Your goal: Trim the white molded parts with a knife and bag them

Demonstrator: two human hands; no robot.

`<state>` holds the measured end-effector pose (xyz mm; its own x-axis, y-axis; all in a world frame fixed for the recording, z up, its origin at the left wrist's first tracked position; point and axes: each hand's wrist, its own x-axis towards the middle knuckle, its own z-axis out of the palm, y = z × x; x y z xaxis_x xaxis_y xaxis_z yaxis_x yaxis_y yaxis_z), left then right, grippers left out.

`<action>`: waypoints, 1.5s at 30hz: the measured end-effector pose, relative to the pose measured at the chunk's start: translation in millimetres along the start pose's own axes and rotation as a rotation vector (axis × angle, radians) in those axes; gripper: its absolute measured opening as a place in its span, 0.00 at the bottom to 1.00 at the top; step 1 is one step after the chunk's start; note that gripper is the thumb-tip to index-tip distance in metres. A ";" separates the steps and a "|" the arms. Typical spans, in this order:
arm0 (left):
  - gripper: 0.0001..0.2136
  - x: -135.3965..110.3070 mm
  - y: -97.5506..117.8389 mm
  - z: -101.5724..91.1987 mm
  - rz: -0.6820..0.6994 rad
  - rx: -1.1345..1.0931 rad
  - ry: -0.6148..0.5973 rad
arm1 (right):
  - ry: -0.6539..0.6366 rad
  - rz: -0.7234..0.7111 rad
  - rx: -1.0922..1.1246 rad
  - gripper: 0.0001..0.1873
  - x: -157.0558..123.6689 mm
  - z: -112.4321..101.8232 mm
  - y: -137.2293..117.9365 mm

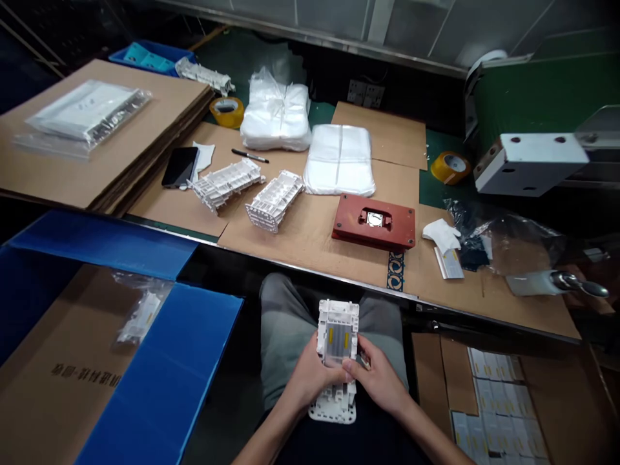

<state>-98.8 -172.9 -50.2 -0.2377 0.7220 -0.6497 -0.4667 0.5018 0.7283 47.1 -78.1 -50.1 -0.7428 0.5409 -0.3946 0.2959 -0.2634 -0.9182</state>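
Over my lap I hold a white plastic frame part (338, 326) with a grey and yellow insert facing up. My left hand (306, 378) grips its left side and my right hand (378, 378) grips its right side, thumbs on top. On the cardboard-covered bench lie two more white plastic parts (227, 183) (274, 199). A red jig block (374, 223) with a metal centre sits to their right.
Stacks of clear bags (340, 159) (276, 116), two tape rolls (227, 111) (450, 167), a phone (179, 166) and a pen (249, 155) lie on the bench. A blue box (159, 381) with a bagged part (140, 315) stands at left. A carton of small packets (501, 400) is at right.
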 end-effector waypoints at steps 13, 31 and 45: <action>0.26 -7.6 73.0 7.2 0.042 -0.233 0.006 | -0.043 0.008 0.267 0.24 -1.8 -10.4 -57.0; 0.24 -38.0 105.8 11.3 0.031 -0.259 0.040 | -0.093 -0.081 0.064 0.26 -7.4 -16.3 -91.6; 0.28 -35.5 102.9 15.2 0.113 -0.220 0.246 | 0.462 -0.359 -0.829 0.12 78.8 -169.1 -12.4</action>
<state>-125.4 -139.7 51.1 -0.4839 0.6171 -0.6204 -0.5918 0.2915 0.7515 86.4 102.8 -75.8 -0.6166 0.7815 0.0955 0.5548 0.5174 -0.6515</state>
